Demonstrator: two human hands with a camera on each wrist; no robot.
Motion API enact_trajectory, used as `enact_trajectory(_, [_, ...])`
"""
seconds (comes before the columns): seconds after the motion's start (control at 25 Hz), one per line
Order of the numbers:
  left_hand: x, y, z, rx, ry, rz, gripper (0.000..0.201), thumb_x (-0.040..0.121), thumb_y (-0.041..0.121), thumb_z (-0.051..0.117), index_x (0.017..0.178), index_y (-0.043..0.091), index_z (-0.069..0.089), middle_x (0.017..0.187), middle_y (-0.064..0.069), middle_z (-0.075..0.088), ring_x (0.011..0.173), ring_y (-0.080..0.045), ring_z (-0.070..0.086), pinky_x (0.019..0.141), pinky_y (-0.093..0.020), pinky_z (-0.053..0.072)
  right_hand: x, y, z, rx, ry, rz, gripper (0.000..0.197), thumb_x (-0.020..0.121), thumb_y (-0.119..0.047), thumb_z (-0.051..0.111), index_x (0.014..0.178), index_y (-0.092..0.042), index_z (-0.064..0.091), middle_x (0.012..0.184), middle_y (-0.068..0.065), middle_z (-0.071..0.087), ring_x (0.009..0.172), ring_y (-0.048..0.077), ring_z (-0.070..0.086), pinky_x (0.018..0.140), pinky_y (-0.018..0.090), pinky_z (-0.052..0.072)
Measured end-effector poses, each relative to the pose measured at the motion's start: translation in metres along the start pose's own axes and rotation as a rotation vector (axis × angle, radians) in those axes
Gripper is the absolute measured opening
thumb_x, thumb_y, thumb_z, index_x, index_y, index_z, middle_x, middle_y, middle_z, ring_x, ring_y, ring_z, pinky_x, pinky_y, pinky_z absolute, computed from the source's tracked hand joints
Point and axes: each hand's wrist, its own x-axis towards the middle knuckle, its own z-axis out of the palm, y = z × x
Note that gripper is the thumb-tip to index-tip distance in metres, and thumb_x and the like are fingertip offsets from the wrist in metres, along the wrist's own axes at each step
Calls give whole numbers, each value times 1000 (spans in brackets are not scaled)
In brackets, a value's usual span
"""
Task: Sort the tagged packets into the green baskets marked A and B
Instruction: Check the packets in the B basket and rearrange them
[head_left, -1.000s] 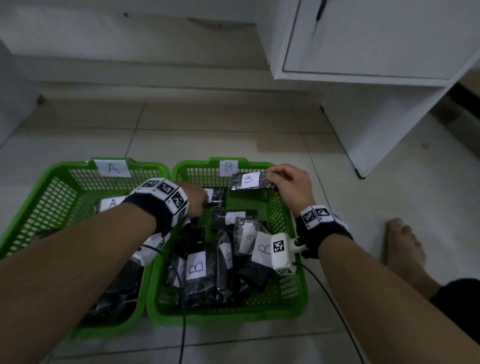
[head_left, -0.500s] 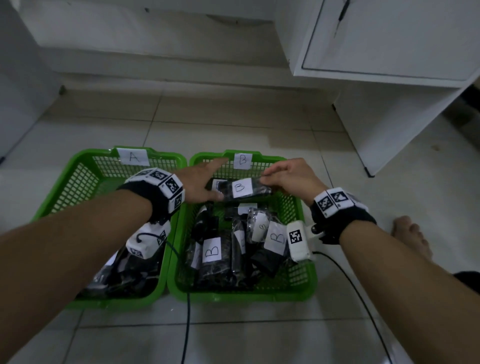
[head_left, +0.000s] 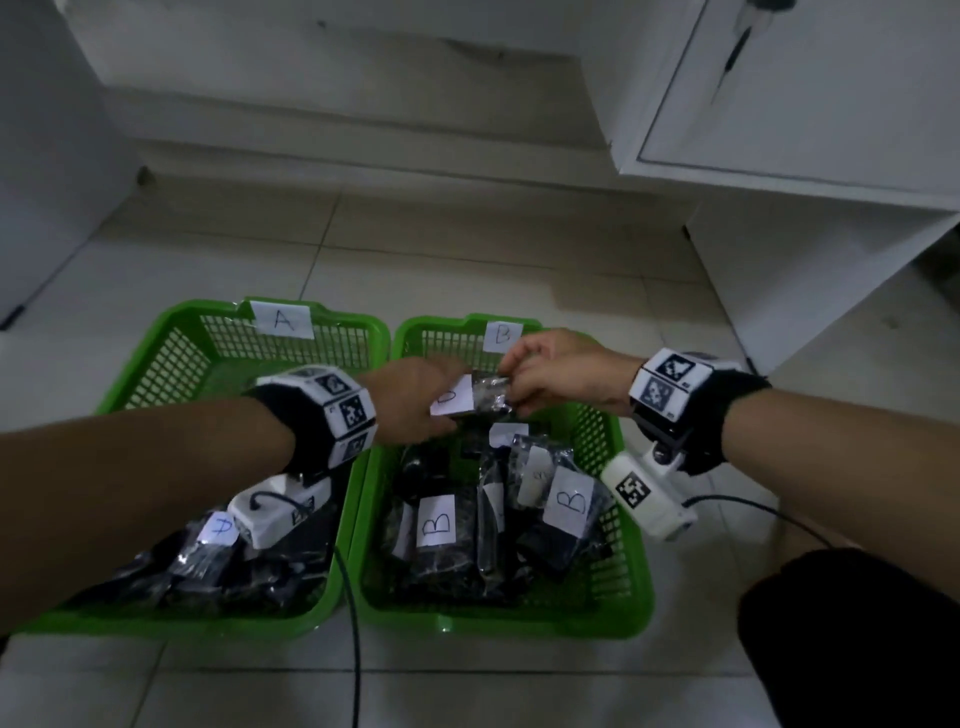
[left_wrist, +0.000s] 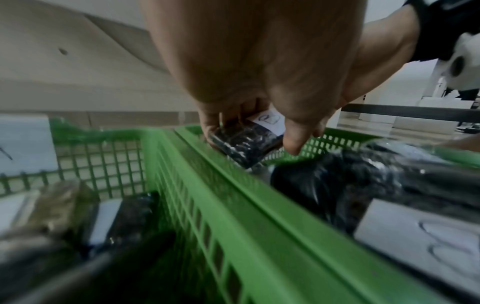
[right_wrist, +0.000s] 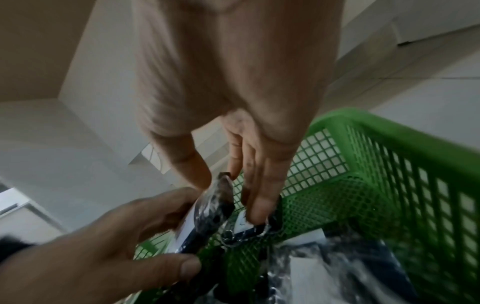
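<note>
Honestly this looks pretty far along: basket A (head_left: 156, 364) and basket B (head_left: 631, 587) both sit on the tiled floor with dark packets already piled in them, and the B pile (head_left: 447, 545) shows several white tags reading B. What's left, as far as I can judge, is the one packet (head_left: 485, 397) held up over the far end of basket B, with both hands on it. The left hand (head_left: 410, 400) has its fingers and thumb wrapped around the tagged end, and the right hand (head_left: 561, 374) pinches the other end between thumb and fingers. Its tag (head_left: 451, 397) is blurred in the head view, so I can't read the letter for sure. The left forearm covers a lot of basket A, so those tags mostly can't be checked, and both wrist views are smeared.
</note>
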Motion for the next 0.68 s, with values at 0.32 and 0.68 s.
enact_trajectory(0.32, [28, -10, 24, -16, 125, -43, 46, 93, 45, 59, 118, 7, 47, 112, -14, 58, 97, -32, 58, 76, -36, 46, 38, 57, 33, -914, 43, -67, 37, 83, -31, 79, 106, -5, 66, 105, 16, 67, 95, 34, 66, 71, 32, 49])
enact_trajectory(0.68, [21, -14, 26, -20, 151, 10, 56, 90, 39, 65, 132, 14, 39, 112, -12, 62, 91, -31, 61, 76, -41, 52, 36, 48, -2, -804, 123, -83, 16, 84, -8, 64, 99, -6, 69, 98, 9, 67, 89, 27, 64, 74, 34, 55])
